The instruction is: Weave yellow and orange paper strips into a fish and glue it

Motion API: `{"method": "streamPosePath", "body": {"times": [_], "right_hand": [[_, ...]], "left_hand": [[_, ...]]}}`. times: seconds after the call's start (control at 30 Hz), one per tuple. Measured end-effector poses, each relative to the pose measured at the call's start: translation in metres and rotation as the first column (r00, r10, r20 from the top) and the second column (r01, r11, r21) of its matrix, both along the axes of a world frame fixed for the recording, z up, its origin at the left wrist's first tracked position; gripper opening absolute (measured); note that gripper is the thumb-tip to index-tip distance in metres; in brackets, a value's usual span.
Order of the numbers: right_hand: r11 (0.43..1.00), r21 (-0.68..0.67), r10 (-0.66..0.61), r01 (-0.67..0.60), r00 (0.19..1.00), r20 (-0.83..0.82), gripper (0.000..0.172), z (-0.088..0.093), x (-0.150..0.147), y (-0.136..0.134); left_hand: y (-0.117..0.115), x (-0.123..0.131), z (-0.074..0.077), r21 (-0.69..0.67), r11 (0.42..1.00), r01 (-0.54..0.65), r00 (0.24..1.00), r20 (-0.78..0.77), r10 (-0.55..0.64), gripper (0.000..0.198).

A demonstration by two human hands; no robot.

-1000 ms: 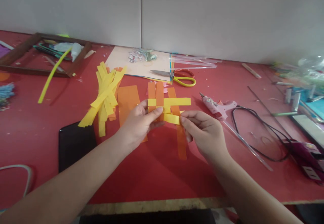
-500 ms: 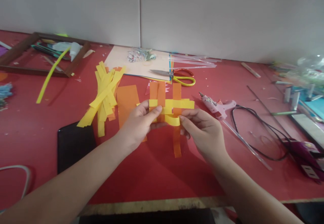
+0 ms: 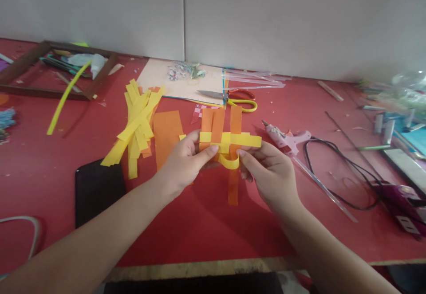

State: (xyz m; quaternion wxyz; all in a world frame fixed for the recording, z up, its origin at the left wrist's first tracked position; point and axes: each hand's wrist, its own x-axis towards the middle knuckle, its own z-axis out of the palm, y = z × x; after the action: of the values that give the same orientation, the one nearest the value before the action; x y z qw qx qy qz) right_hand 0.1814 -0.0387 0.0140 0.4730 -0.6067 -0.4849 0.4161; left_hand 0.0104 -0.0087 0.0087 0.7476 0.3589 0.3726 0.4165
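I hold a small weave of paper strips (image 3: 222,138) above the red table (image 3: 206,223): upright orange strips crossed by yellow ones. My left hand (image 3: 184,163) pinches its left side, thumb on top. The fingers of my right hand (image 3: 269,174) are closed on the end of a second yellow strip (image 3: 229,161), which bows downward in a loop under the first yellow band. One long orange strip (image 3: 233,187) hangs down below the weave.
A heap of loose yellow and orange strips (image 3: 138,125) lies to the left, with an orange sheet (image 3: 166,132) beside it. Scissors (image 3: 233,99) rest on a cream sheet behind. A pink glue gun (image 3: 286,139) with its cable lies right. A black tablet (image 3: 98,190) sits near left.
The weave has shifted a little to the right and up. The lower yellow strip, flat a second ago, has been pushed into a curl by my right hand.
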Motion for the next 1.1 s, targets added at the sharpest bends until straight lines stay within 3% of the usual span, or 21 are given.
{"method": "streamPosePath", "body": {"times": [0.3, 0.63, 1.1], "right_hand": [[1.000, -0.006, -0.008, 0.008, 0.999, 0.040, 0.009, 0.0002, 0.0000, 0.0004], [1.000, -0.004, -0.026, 0.026, 0.997, 0.067, 0.009, -0.0011, 0.0002, -0.0002], [0.992, -0.121, 0.020, -0.029, 0.997, -0.073, 0.016, -0.0030, 0.0022, 0.0018]], "left_hand": [[0.0001, 0.0006, -0.0016, -0.014, 0.999, -0.036, 0.999, -0.025, 0.035, 0.020], [0.0006, -0.0002, -0.0035, -0.017, 1.000, 0.004, 1.000, -0.013, -0.004, 0.024], [-0.0006, -0.0003, -0.0046, -0.025, 1.000, -0.001, 0.999, 0.037, 0.002, 0.025]]}}
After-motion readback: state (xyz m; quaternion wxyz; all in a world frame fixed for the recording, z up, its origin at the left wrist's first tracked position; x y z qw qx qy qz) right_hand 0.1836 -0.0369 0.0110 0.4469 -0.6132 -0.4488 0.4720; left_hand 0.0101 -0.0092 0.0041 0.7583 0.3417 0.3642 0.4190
